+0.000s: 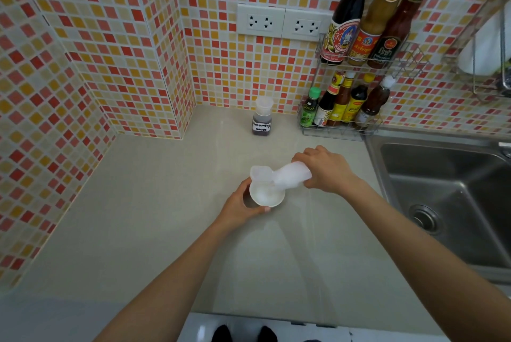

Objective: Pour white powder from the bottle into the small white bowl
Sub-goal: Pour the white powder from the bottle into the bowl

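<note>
Two hands are in view, the left hand and the right hand. There is one small white bowl, one tilted bottle, and one labelled jar at twelve o'clock. At two o'clock one wire rack holds three tall bottles above and five small ones below, beside two wall sockets and one sink.

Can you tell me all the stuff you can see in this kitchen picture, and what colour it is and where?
small white bowl: one, white, on the counter, middle
bottle: one, frosted white, tilted over the bowl, flip lid open
seasoning sauce bottle: one, dark with clear cap, by the back wall
sauce bottles: about eight, mixed colours, on both shelves of the rack
wire rack: one, silver, back right of the counter
sockets: two, white, on the tiled wall
sink: one, steel, right
counter: one, beige
left hand: holds the bowl
right hand: holds the bottle
</note>
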Demonstrator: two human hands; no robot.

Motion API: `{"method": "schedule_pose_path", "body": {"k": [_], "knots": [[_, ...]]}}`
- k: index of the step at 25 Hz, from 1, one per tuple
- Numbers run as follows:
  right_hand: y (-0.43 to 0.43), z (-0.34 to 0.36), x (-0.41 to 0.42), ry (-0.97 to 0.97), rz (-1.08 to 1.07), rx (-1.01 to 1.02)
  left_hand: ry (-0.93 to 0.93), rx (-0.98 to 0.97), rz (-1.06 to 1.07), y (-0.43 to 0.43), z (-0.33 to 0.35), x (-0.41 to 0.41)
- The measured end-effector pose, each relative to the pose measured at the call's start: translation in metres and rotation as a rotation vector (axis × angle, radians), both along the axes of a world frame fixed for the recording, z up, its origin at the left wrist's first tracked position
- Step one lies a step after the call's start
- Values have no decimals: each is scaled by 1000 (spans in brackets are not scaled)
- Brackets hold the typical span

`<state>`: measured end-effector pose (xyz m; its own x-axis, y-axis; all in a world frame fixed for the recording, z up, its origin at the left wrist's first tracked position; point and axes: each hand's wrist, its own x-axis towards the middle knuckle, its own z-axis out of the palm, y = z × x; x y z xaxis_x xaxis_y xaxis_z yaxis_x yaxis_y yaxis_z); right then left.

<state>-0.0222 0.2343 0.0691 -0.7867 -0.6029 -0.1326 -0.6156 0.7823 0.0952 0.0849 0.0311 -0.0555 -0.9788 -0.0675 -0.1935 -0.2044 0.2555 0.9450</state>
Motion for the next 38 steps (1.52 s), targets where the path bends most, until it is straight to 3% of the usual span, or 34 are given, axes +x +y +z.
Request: {"method": "schedule_pose_path", "body": {"k": [38], "knots": [[-8, 24, -7, -34, 3, 76, 34, 53, 83, 3, -2, 11]]}}
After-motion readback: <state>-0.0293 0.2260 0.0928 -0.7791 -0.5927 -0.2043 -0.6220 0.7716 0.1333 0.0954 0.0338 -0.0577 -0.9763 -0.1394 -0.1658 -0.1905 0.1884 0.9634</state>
